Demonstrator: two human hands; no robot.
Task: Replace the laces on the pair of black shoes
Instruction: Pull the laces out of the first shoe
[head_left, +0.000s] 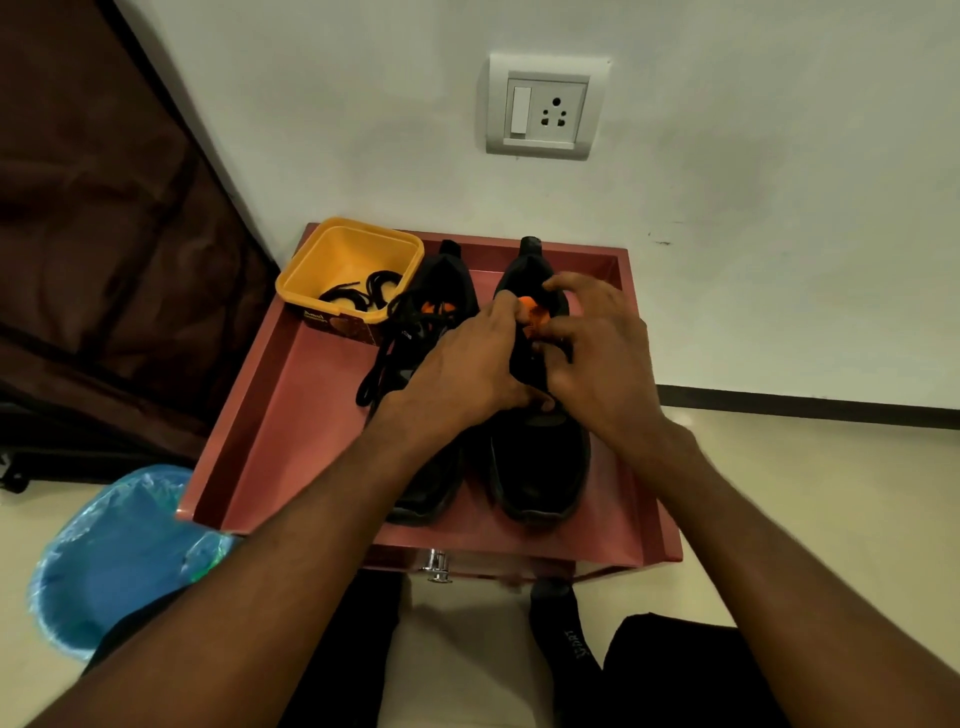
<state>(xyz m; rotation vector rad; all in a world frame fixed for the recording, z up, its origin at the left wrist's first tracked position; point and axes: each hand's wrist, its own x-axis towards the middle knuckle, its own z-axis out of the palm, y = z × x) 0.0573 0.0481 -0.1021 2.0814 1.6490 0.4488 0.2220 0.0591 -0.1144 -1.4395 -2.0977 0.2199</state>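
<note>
With both hands, left hand (462, 364) and right hand (597, 353), curled on the right shoe (540, 457) (orange tongue (535, 312) showing), steady it and work one eyelet at a time.

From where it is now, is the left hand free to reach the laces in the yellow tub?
Probably yes. The yellow tub is open-topped, on that side; but the left hand is busy on the right shoe.
</note>
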